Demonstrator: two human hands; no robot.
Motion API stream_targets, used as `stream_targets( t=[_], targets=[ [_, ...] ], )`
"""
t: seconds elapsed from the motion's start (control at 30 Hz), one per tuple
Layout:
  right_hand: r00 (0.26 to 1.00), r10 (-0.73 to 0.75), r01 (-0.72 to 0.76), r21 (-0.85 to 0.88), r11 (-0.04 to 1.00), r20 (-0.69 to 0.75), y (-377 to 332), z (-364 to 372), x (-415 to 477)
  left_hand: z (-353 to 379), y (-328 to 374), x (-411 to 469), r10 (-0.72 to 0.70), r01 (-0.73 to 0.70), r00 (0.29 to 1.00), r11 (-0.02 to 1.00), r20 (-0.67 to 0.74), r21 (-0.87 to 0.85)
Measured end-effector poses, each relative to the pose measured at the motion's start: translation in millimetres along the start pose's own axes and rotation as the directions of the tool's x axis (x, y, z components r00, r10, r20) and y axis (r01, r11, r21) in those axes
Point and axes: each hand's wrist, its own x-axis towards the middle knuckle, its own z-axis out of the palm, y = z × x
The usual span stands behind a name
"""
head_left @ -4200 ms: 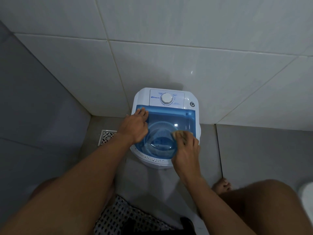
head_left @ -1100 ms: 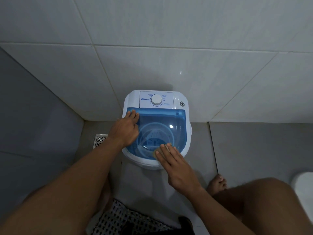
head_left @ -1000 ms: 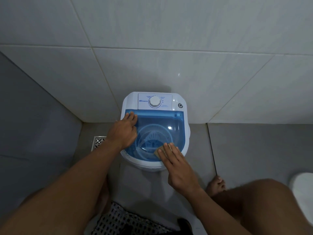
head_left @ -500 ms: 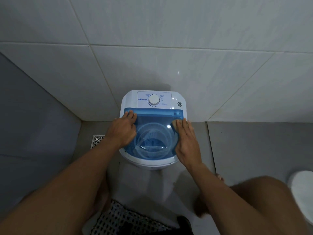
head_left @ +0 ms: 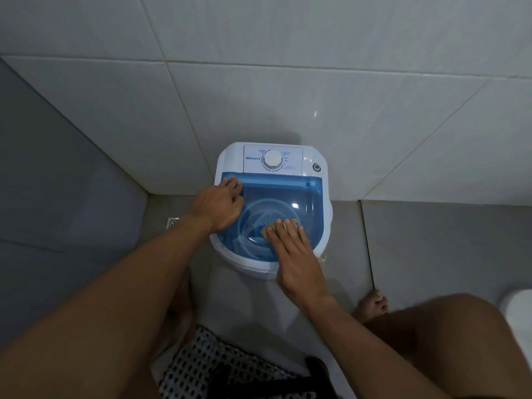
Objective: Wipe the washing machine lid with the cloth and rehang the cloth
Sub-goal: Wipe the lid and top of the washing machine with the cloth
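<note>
A small white washing machine (head_left: 312, 156) stands on the floor against the tiled wall. Its see-through blue lid (head_left: 288, 194) lies closed, with the drum visible through it. My left hand (head_left: 218, 207) rests on the lid's left side, fingers bent over the back left corner. My right hand (head_left: 293, 254) lies flat on the middle-front of the lid and presses a small tan cloth (head_left: 269, 227) against it. Only the cloth's edge shows past my fingertips.
A white timer dial (head_left: 273, 160) and a round port (head_left: 317, 167) sit on the machine's back panel. A metal floor drain (head_left: 172, 222) lies to the left. My bare foot (head_left: 371, 306) and knee are at the right, beside a white object (head_left: 518, 315) at the frame edge.
My right hand has slid with the cloth from the lid's back right edge toward the middle-front. My left hand has stayed on the left side.
</note>
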Motion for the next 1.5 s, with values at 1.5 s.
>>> stream_targets(
  t=[1.5],
  targets=[
    [0.835, -0.502, 0.542, -0.181, 0.82, 0.226, 2, 3, -6, -23, 7, -12, -0.078, 0.09, 0.991, 0.99, 0.109, -0.112]
  ],
)
